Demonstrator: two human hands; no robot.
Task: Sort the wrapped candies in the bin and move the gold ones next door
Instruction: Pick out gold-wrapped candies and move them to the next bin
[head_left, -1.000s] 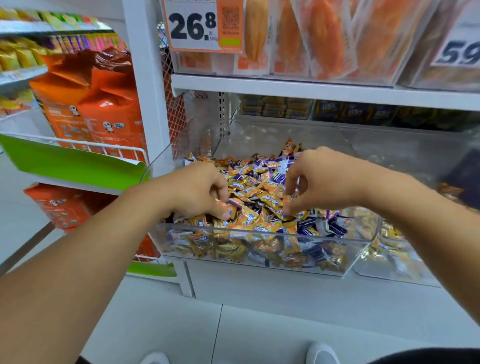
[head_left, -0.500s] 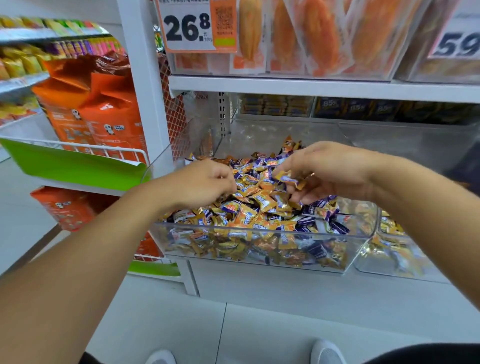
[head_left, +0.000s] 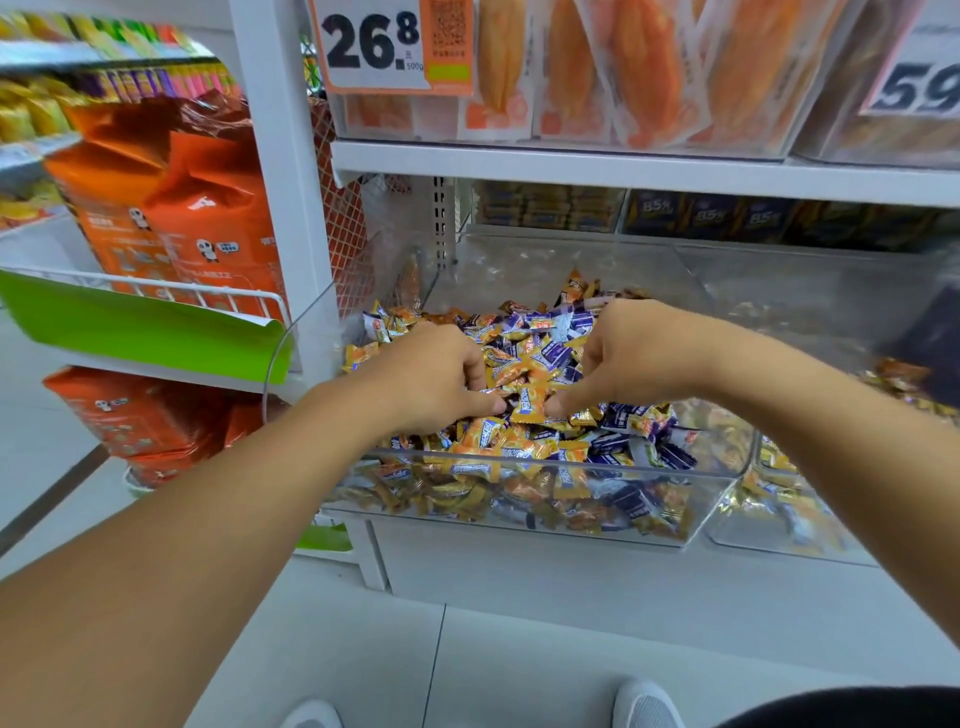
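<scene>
My left hand (head_left: 431, 379) and right hand (head_left: 631, 358) are both down in the clear plastic bin (head_left: 519, 519), fingers curled, together pinching one gold-orange foil-wrapped candy (head_left: 527, 402) near its front. It should be light and crinkly-slick, so I judge the twisted wrapper ends the best hold. Candies are too many to count; two bins show, the neighbouring clear bin (head_left: 779, 540) on the right.

Both hands reach into a clear plastic bin (head_left: 519, 462) heaped with orange-gold and purple wrapped candies (head_left: 524, 343). The left hand (head_left: 431, 374) and right hand (head_left: 628, 353), fingers curled, meet at one orange-gold candy (head_left: 530, 402). A neighbouring clear bin (head_left: 779, 525) sits just right.
</scene>
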